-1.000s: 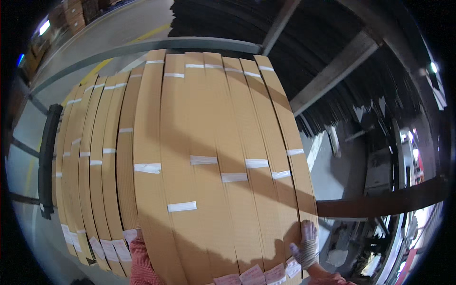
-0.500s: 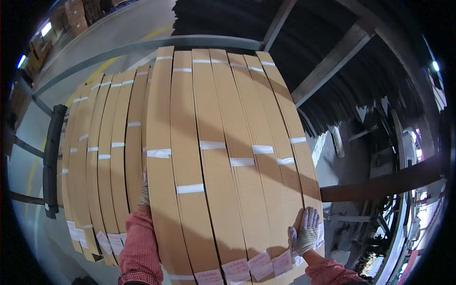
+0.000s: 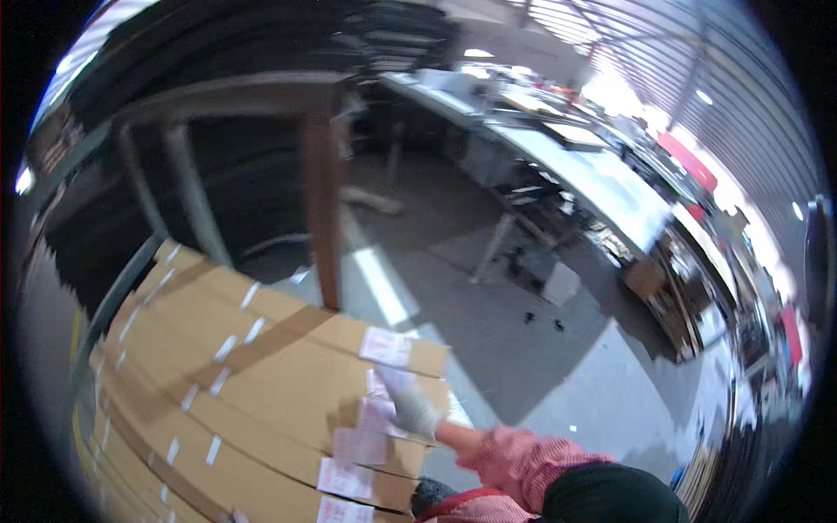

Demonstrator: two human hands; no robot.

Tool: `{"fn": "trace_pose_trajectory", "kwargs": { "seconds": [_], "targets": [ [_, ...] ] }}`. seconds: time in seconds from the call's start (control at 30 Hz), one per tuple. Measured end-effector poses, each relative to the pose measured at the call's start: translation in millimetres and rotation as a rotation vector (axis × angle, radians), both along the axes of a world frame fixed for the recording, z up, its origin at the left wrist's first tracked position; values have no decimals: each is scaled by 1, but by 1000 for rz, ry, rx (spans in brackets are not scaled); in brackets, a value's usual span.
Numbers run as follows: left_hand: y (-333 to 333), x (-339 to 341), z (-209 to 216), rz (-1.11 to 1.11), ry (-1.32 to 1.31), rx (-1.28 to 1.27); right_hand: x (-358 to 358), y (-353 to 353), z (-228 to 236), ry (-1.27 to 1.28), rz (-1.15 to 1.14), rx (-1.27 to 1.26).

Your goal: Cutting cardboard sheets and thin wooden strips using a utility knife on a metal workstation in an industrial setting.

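Long flat brown cardboard cartons (image 3: 261, 375) lie side by side in a stack at the lower left, bound with white tape strips. Pale paper labels (image 3: 385, 346) with reddish print are stuck along their near ends. My right hand (image 3: 408, 403), in a light glove, lies stretched out on the carton ends among these labels; it is blurred, but its fingers look extended and hold nothing visible. At the lower edge only a small bit of my left hand (image 3: 237, 517) shows against the cartons, its fingers mostly hidden.
A brown metal post (image 3: 321, 209) of a frame rises beside the stack, with dark stacked sheets (image 3: 244, 113) behind it. Further right stands a long white-topped workbench (image 3: 584, 166) with items on and under it. Grey floor (image 3: 558, 383) lies between.
The view has swung to the right, bringing the workbench and hall into sight. The carton stack now sits lower left. My right hand remains at the labelled ends; my left hand has nearly left view.
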State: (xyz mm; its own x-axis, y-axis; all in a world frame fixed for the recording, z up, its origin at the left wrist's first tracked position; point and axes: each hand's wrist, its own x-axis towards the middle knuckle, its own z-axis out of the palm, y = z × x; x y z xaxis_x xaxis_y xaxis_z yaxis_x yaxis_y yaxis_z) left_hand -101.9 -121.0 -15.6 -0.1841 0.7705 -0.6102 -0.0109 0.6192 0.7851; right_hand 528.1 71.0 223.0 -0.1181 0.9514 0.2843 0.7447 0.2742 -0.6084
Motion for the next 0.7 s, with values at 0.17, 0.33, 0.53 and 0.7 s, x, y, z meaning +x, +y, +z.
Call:
{"fn": "trace_pose_trajectory", "kwargs": {
  "seconds": [0.17,0.33,0.53,0.7],
  "targets": [
    [50,328,162,-411,629,535,135,-243,83,-82,322,-1104],
    [-37,593,244,-1569,181,495,258,-406,287,68,-265,-40],
    [-191,844,280,-2137,169,585,335,-670,501,-331,-290,198],
    [-321,1024,265,-2294,274,477,449,-774,453,-313,-547,533]
  ]
}}
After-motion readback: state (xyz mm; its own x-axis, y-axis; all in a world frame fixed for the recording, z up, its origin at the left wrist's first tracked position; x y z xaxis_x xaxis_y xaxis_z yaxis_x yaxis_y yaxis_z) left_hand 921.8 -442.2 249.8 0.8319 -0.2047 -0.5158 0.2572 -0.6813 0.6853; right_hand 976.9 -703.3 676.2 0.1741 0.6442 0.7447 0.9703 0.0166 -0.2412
